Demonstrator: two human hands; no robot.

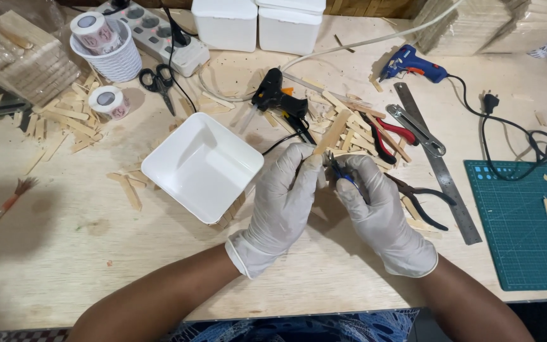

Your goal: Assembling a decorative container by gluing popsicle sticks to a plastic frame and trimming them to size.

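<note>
**Q:** Entry, hands. What does each hold?

**A:** My left hand (284,193), in a white glove, is closed around a flat wooden stick (333,132); the stick rises from my fingertips and tilts away to the right. My right hand (375,206), also gloved, is closed around a small cutter with blue handles (340,172), its tip touching the lower end of the stick. I cannot tell whether the blades have bitten in.

**Q:** Position over the worktop?

**A:** Both hands are above the wooden worktop (64,253), near its front edge. A white square tub (202,166) sits just beside my left hand, propped on stick pieces. A heap of wooden sticks (362,130) lies behind my hands.

**Q:** Other tools noted?

**A:** A black glue gun (273,92) behind the heap, a blue glue gun (413,63) further right, dark-handled pliers (422,199) just beside my right hand, a steel ruler (438,164), a green cutting mat (527,221) at the right edge.
</note>
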